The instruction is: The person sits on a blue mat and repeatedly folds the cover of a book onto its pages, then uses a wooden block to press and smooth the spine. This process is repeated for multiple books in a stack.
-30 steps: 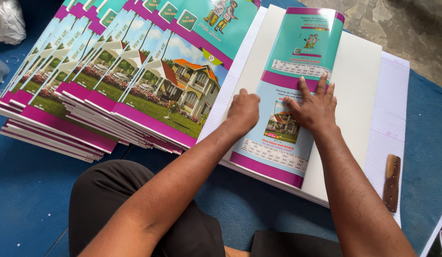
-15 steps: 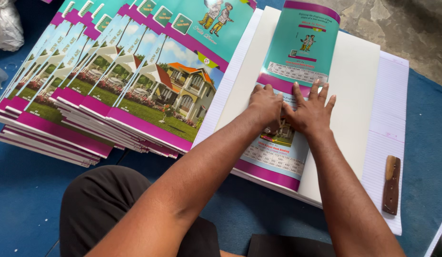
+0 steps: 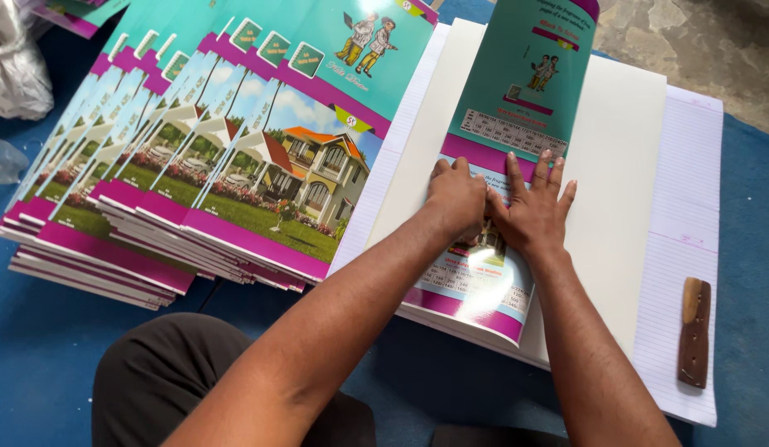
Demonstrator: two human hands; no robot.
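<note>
A glossy teal and magenta cover sheet (image 3: 517, 91) lies folded over a thick stack of white lined paper (image 3: 624, 190). Both my hands press down on its middle, side by side and touching. My left hand (image 3: 455, 199) rests with fingers curled and knuckles down on the cover. My right hand (image 3: 529, 207) lies flat with fingers spread. The far half of the cover lifts slightly off the paper. Neither hand grips anything.
A fanned pile of finished notebooks (image 3: 202, 174) with house pictures lies at the left on blue floor (image 3: 36, 356). A brown wooden tool (image 3: 693, 331) rests on the lined sheet at right. A white plastic bag (image 3: 16, 66) sits at far left.
Both hands have slid up the cover away from me and come together at its middle. The view has shifted slightly.
</note>
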